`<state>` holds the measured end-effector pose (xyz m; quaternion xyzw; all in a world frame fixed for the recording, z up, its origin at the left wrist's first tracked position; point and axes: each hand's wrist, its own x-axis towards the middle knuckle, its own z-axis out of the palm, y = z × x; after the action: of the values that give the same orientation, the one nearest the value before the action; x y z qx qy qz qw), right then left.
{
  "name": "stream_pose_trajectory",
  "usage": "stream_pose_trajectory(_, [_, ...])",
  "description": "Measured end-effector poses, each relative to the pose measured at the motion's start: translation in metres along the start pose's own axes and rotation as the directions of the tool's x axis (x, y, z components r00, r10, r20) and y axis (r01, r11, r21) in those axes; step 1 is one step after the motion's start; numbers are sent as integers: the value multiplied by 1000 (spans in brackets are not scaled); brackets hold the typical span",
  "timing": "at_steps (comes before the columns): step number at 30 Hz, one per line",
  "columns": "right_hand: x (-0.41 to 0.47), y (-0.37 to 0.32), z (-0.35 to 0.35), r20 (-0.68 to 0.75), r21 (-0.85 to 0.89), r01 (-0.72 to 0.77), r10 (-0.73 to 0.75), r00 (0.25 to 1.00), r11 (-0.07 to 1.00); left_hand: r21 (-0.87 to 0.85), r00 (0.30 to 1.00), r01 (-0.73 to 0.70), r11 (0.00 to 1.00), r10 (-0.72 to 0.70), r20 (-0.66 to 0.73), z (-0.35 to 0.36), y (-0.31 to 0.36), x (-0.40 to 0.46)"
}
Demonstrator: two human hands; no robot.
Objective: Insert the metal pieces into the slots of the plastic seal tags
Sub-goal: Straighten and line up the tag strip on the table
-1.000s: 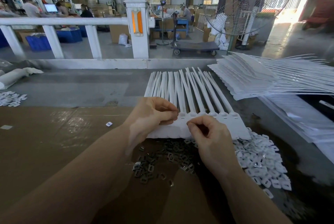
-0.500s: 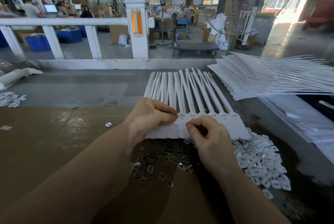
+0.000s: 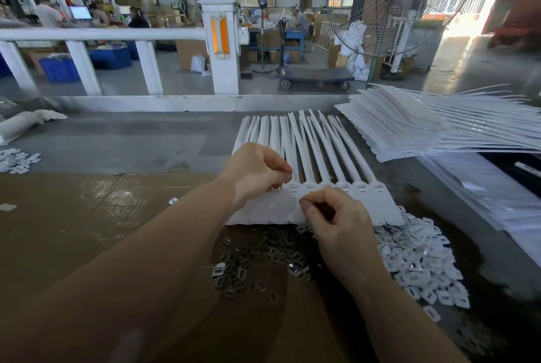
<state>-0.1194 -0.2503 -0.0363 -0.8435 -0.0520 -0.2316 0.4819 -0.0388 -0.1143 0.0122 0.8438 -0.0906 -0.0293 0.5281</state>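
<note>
Curled hands [image 3: 295,198] pinch shiny metal pieces [image 3: 257,257] over flat white seal tags [image 3: 366,201].

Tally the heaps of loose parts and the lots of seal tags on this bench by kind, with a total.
Heap of metal pieces: 1
Heaps of small white plastic pieces: 2
Flat sheet of seal tags: 1
Stack of seal tag sheets: 1
Total: 5
</note>
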Motion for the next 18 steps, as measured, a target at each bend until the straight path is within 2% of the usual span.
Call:
stream_pose_trajectory(5, [1,1,1,-8,-3,1,-1,1000,1000,165,998,15,986,-24,54,0,4,9])
stream_pose_trajectory(13, [1,2,2,-5,-18,24,-24,1000,1000,266,989,82,960,-111,96,0,6,18])
stream_pose_trajectory(18, [2,1,2,-12,-24,33,-33,999,999,261,986,92,961,-124,110,2,6,21])
